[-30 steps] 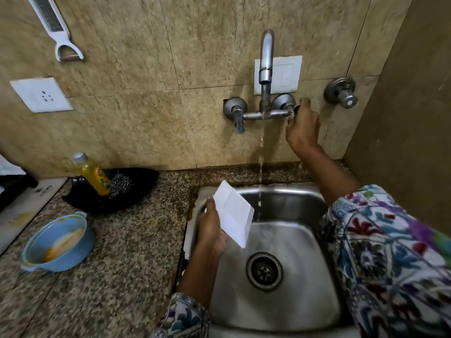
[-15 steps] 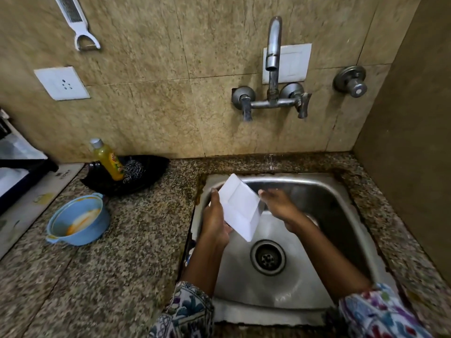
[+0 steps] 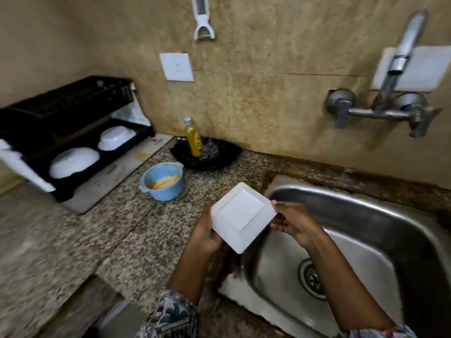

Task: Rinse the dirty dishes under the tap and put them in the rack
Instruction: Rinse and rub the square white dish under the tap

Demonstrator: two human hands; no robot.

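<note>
Head view. A white square plate [image 3: 242, 217] is held tilted, underside toward the camera, over the left rim of the steel sink [image 3: 366, 215], above the edge of the speckled stone desk [image 3: 122, 240]. The left hand [image 3: 206, 234] grips the plate's left edge, its fingers hidden behind the plate. The right hand [image 3: 291, 222] pinches the plate's right corner, with the thumb on the near face and the fingers curled behind. The tap [image 3: 390, 93] is mounted on the tiled wall above the sink; no water stream can be made out. At far left, a black rack [image 3: 73, 123] stands on a pale mat [image 3: 117, 176], and two white bowls [image 3: 74, 162] [image 3: 116, 137] are set upside down in it. Between rack and plate, a blue bowl [image 3: 162, 181] with orange residue inside stands on the desk. Just behind it, a yellow bottle [image 3: 193, 139] leans in a black dish [image 3: 207, 154]. A white peeler [image 3: 202, 18] and a white socket [image 3: 177, 67] are fixed to the wall.
</note>
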